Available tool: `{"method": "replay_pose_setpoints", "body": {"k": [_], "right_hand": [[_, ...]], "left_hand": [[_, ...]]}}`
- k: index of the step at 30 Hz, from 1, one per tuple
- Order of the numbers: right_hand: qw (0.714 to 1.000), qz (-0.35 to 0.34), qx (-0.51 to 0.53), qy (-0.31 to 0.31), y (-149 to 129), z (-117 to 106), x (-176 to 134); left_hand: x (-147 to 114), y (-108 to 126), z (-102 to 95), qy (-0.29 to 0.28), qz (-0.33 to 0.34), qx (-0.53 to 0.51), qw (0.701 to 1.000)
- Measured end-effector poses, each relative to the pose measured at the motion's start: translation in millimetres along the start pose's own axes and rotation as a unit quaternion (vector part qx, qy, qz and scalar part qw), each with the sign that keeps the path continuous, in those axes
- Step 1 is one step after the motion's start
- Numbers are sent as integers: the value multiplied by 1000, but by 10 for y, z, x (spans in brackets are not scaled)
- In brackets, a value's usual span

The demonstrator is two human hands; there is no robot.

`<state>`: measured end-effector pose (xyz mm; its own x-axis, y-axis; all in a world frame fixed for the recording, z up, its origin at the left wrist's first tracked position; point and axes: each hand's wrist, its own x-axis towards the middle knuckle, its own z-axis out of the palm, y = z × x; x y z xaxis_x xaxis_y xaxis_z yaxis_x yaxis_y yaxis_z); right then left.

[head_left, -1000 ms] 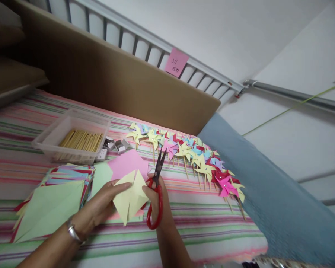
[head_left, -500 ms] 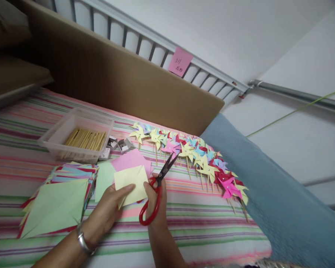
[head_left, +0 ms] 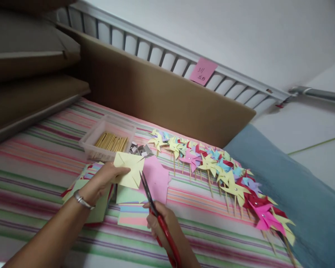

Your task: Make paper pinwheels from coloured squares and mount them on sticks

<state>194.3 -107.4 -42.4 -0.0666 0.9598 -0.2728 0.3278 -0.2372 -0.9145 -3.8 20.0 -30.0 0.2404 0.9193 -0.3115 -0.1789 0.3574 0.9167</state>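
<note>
Two grips are occupied. Right grip (head_left: 163, 219): fingers curled around red-handled scissors (head_left: 162, 224), blades slightly parted, tips at the right edge of a pale-yellow paper square (head_left: 131, 176). Left grip (head_left: 107, 178): closed on this square, thumb on top, corner slits visible. Below the left grip lie stacked coloured sheets (head_left: 100, 212); beyond it, a translucent box (head_left: 93, 152) of sticks (head_left: 111, 142); right of both grips, pinwheels (head_left: 209, 163) in rows.
</note>
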Motion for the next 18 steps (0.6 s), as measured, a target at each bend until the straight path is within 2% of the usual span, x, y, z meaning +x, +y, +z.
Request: {"method": "replay_pose_setpoints", "body": {"k": [4, 9, 13, 18], "right_hand": [[999, 26, -38, -22, -27, 35, -36], [996, 78, -35, -29, -75, 71, -47], [996, 75, -32, -20, -96, 86, -61], [997, 73, -33, -9, -119, 109, -68]], "left_hand": [[-5, 26, -66, -17, -6, 5, 1000], [-47, 77, -19, -24, -24, 9, 999], [-85, 104, 19, -21, -28, 14, 999], [-90, 87, 20, -48, -30, 5, 998]]}}
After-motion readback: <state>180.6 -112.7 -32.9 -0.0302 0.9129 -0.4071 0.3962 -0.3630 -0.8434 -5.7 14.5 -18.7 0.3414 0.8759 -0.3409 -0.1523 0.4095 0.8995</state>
